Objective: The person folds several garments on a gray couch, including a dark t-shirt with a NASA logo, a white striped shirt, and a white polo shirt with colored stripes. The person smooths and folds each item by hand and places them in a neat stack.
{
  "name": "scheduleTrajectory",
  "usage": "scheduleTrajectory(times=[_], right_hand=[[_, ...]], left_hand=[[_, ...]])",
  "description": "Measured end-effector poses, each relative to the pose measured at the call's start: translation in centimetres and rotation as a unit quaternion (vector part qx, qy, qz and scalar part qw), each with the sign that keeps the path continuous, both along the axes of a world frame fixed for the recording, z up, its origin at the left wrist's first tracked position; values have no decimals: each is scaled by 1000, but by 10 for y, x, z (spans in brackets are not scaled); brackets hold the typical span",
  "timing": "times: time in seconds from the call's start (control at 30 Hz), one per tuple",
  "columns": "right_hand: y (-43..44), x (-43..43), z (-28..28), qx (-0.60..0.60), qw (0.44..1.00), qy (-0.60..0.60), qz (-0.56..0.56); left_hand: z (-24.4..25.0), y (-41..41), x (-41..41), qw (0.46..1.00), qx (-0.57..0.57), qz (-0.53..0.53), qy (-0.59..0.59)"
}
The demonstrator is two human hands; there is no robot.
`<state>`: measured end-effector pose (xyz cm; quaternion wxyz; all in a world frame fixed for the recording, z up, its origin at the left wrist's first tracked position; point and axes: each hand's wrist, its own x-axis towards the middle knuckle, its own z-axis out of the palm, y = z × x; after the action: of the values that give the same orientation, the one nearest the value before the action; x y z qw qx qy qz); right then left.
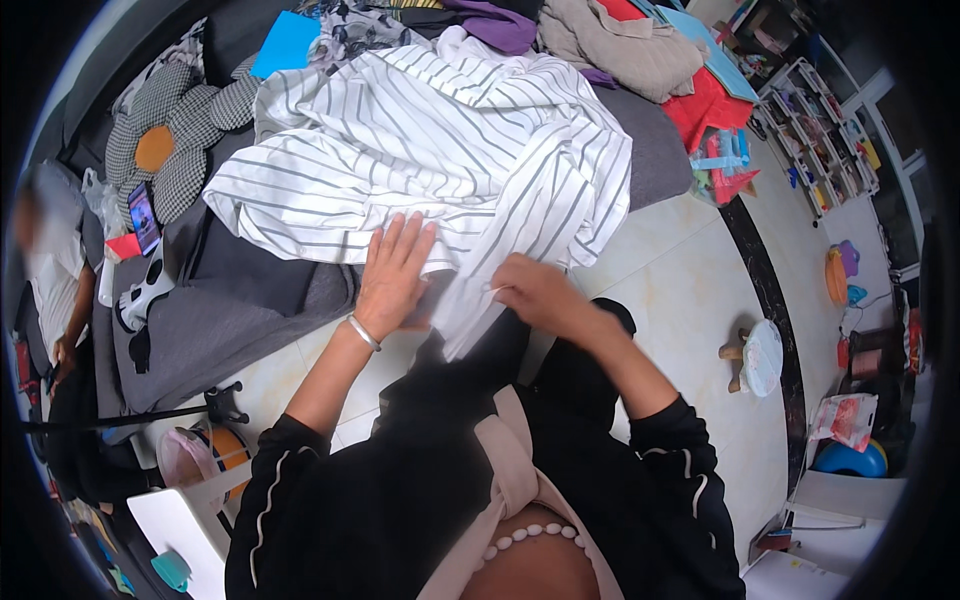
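A white shirt with dark stripes (pixel 450 150) lies spread and wrinkled over the grey sofa seat (pixel 247 322). My left hand (pixel 397 266), with a silver bangle at the wrist, rests flat on the shirt's near edge, its fingers extended and slightly apart. To the right, my right hand (pixel 529 289) pinches the edge of a white striped part of the shirt, which hangs down over my dark trousers. The fingertips of the right hand are partly hidden by the cloth.
Several folded clothes (pixel 622 52) and a blue sheet (pixel 289 43) lie behind the shirt. Flower-shaped cushions (pixel 176 105), a phone (pixel 142 217) and a white stand (pixel 146 289) are on the left. Another person (pixel 64 292) sits at far left. A small stool (pixel 761 358) stands on the right.
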<state>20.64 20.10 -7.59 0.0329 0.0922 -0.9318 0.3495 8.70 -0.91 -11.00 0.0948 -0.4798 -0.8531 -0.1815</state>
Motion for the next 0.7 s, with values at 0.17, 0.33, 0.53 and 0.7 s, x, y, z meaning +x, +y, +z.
scheduleTrajectory(times=[0.17, 0.33, 0.53, 0.7], right_hand=[[130, 13, 77, -627, 631, 348, -295], [174, 58, 30, -368, 617, 464, -518], [17, 36, -43, 110, 937, 166, -288], [23, 17, -69, 78, 913, 176, -361]], left_hand=[[-4, 3, -11, 1000, -7, -19, 0], [-5, 4, -17, 999, 15, -39, -18], [5, -10, -25, 997, -1, -68, -48], [0, -17, -26, 1000, 1, -24, 2]])
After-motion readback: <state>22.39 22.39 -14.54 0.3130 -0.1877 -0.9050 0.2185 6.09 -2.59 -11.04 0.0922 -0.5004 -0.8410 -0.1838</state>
